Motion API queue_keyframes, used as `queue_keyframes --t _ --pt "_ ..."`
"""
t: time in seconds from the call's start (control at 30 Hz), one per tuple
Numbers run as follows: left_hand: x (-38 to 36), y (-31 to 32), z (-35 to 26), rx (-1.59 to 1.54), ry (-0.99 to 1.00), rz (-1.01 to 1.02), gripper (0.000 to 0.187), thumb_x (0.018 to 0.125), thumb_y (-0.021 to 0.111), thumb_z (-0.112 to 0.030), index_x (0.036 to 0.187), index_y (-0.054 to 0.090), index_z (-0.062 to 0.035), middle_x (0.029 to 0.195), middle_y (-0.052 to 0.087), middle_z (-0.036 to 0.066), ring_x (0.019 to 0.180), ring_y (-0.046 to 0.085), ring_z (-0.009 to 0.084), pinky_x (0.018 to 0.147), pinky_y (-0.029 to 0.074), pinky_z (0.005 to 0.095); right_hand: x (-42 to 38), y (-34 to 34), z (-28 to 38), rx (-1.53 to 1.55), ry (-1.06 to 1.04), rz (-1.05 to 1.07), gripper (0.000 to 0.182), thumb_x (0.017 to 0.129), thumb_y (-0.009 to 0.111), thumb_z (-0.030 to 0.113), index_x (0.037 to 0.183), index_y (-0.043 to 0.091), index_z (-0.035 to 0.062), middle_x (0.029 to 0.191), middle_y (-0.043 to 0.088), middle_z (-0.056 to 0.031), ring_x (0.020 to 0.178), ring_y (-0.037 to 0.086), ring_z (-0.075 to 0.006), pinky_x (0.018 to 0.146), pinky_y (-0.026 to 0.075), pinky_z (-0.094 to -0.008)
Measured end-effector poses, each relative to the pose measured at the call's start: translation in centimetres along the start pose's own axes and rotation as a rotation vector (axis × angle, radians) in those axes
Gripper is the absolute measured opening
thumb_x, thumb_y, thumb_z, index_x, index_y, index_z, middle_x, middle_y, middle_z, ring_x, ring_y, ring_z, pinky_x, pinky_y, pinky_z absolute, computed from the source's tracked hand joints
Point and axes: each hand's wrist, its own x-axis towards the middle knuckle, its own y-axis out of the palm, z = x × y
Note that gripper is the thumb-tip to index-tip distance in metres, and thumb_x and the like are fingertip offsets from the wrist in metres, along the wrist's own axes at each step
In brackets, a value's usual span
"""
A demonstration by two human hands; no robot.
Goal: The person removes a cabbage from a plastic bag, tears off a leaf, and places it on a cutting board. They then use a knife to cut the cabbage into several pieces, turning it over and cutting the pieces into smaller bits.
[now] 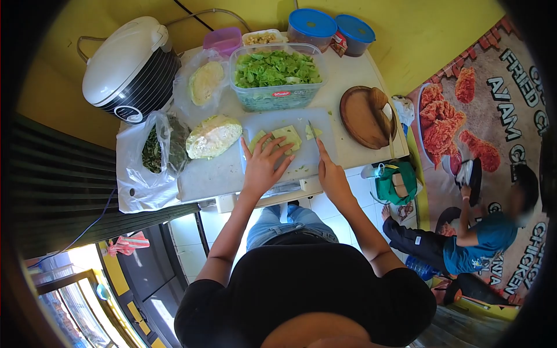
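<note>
On a pale cutting board (325, 120) lie cut pieces of cabbage (288, 137). My left hand (266, 165) rests over them with its fingers spread, the fingertips touching the pieces. My right hand (333, 178) is closed round the handle of a knife (313, 132), its index finger stretched along the top. The blade points away from me beside a small cabbage piece (310, 133). Left of the board sits a large cut cabbage (213, 137). Behind the board stands a clear tub (278, 95) full of chopped green leaves (277, 68).
A round wooden plate (357, 119) stands at the right. On the left are a rice cooker (129, 64), a plastic bag of dark leaves (152, 152) and bagged cabbage (206, 83). Blue-lidded containers (313, 24) line the back. Another person (481, 240) sits at the far right.
</note>
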Motion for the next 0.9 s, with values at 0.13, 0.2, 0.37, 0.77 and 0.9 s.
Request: queue_keyframes --t 0.13,0.2,0.37,0.77,0.9 --pt "-0.2 0.2 0.0 0.001 0.0 0.003 0.028 0.088 0.06 -0.036 0.112 0.067 -0.0232 0.123 0.057 -0.003 0.125 0.043 0.025 0.106 0.001 0.0673 -1.7 0.0 0.3 0.012 0.07 0.023 0.054 0.097 0.042 0.011 0.148 0.024 0.0182 0.07 0.06 -0.0283 0.066 0.063 -0.0431 0.064 0.05 -0.0465" --pt "-0.1 0.2 0.1 0.001 0.003 -0.002 0.028 0.088 0.06 -0.036 0.112 0.067 -0.023 0.123 0.057 -0.003 0.125 0.043 0.0251 0.106 0.001 0.0674 -1.5 0.1 0.1 0.032 0.048 0.003 0.054 0.097 0.043 0.01 0.147 0.025 0.0177 0.072 0.06 -0.029 0.067 0.063 -0.043 0.065 0.05 -0.0457" --pt "0.5 -0.1 -0.5 -0.003 0.103 -0.007 0.033 0.09 0.058 -0.035 0.119 0.063 -0.0215 0.126 0.057 -0.003 0.129 0.041 0.0256 0.106 0.0 0.0679 -1.1 0.8 -0.7 0.078 -0.043 -0.077 0.052 0.096 0.044 0.008 0.146 0.03 0.016 0.077 0.06 -0.0304 0.07 0.064 -0.0422 0.069 0.05 -0.0438" --pt "2.7 3.0 -0.1 0.04 0.258 0.124 0.039 0.094 0.05 -0.034 0.129 0.055 -0.0187 0.131 0.055 -0.003 0.133 0.037 0.0241 0.11 -0.002 0.0628 -0.7 -0.6 0.3 0.084 -0.008 0.001 0.053 0.095 0.043 0.011 0.145 0.028 0.0158 0.069 0.058 -0.0299 0.066 0.06 -0.0467 0.065 0.047 -0.0511" --pt "2.5 2.6 -0.7 0.038 0.225 0.124 0.039 0.094 0.051 -0.035 0.129 0.056 -0.0185 0.131 0.055 -0.004 0.133 0.037 0.0243 0.11 0.0 0.0628 -2.6 -0.9 0.3 0.093 -0.003 0.006 0.055 0.095 0.043 0.01 0.147 0.025 0.0159 0.067 0.058 -0.0285 0.062 0.059 -0.0459 0.062 0.047 -0.0507"
